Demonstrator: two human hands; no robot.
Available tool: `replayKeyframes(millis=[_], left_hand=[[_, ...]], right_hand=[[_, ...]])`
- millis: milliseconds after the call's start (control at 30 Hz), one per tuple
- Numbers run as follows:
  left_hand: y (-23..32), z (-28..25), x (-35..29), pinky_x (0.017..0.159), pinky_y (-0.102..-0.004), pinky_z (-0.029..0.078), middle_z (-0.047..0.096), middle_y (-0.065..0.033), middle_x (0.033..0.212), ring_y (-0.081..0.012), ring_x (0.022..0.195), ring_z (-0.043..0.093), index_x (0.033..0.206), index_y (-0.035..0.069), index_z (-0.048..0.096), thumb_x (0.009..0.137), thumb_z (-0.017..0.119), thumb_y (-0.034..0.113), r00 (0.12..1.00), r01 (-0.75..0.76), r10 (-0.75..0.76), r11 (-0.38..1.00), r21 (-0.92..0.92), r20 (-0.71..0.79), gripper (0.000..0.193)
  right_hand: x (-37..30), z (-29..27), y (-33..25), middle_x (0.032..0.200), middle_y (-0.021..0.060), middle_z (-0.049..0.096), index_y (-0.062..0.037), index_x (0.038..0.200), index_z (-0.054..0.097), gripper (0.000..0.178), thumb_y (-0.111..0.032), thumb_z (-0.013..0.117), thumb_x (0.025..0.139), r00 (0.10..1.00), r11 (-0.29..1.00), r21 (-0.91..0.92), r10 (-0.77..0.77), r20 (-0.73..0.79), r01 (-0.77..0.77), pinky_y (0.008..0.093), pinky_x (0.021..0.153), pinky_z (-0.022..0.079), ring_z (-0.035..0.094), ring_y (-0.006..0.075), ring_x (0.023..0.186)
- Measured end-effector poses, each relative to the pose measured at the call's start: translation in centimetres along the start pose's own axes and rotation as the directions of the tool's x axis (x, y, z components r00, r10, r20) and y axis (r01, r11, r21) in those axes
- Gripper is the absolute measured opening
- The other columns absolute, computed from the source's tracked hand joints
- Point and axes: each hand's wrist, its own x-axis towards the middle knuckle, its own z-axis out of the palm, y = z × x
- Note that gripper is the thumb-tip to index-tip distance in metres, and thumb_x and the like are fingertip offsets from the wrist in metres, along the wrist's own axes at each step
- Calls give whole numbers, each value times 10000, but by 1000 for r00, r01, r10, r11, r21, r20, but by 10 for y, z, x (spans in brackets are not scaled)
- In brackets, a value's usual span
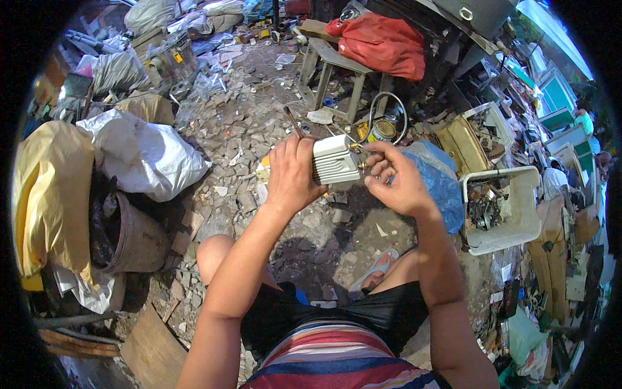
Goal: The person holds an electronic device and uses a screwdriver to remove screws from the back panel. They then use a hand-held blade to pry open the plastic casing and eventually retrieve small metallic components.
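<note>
In front of my body my left hand (289,170) grips a white finned metal box (335,159) by its left end. Brass-coloured connectors (357,148) stick out of the box's right end. A thin brown rod-like tool (293,121) juts up from behind my left hand's fingers; its lower part is hidden. My right hand (398,178) is closed at the connector end, with thumb and fingers curled together at a small connector. Whether a loose part sits between those fingertips is too small to tell.
Broken tile covers the ground. A low wooden stool (355,76) bears a red cloth sack (382,47). Right of me lie a blue plastic bag (433,185) and a white bin (502,243) with dark scrap. A bucket (139,236) and white sack (146,152) stand left.
</note>
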Motion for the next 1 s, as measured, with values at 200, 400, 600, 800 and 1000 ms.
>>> replayKeyframes(millis=[200,400,600,800,1000], left_hand=[[0,-2,-2,856,-436,380,503,-130,1042,-344,998,491,1147,74,489,434,834,145,1000,6,-6,1000,17,4,795],[-1,-1,-1,850,-433,380,501,-127,1034,-342,989,492,1141,74,489,427,834,146,1000,-14,14,1000,8,-18,796],[0,0,-1,843,-431,379,504,-125,1041,-342,986,491,1133,74,492,427,834,145,1000,-3,3,1000,14,-2,788],[-1,0,-2,849,-432,378,503,-125,1042,-342,984,490,1129,74,489,434,828,143,1000,-7,7,1000,14,-4,776],[1,0,0,853,-434,379,498,-126,1030,-342,987,486,1135,75,489,440,824,141,1000,-2,2,1000,4,-4,775]], right_hand=[[6,-2,-9,824,60,603,-35,1079,601,346,-232,716,819,979,969,-174,193,70,-178,260,565,437,520,82,631],[2,2,-12,860,68,617,-22,1039,614,289,-210,698,835,991,985,-105,134,-12,-135,269,577,452,540,101,642],[2,1,-6,961,97,608,-1,1014,619,252,-167,689,838,1000,999,-53,-6,13,7,267,606,465,565,109,705],[5,2,-17,951,92,616,4,1005,633,208,-78,680,820,986,978,-137,162,32,-157,261,627,475,572,105,748],[4,-2,-6,976,115,627,20,1002,626,214,-86,683,824,988,981,-115,-156,0,155,264,647,486,575,97,736]])
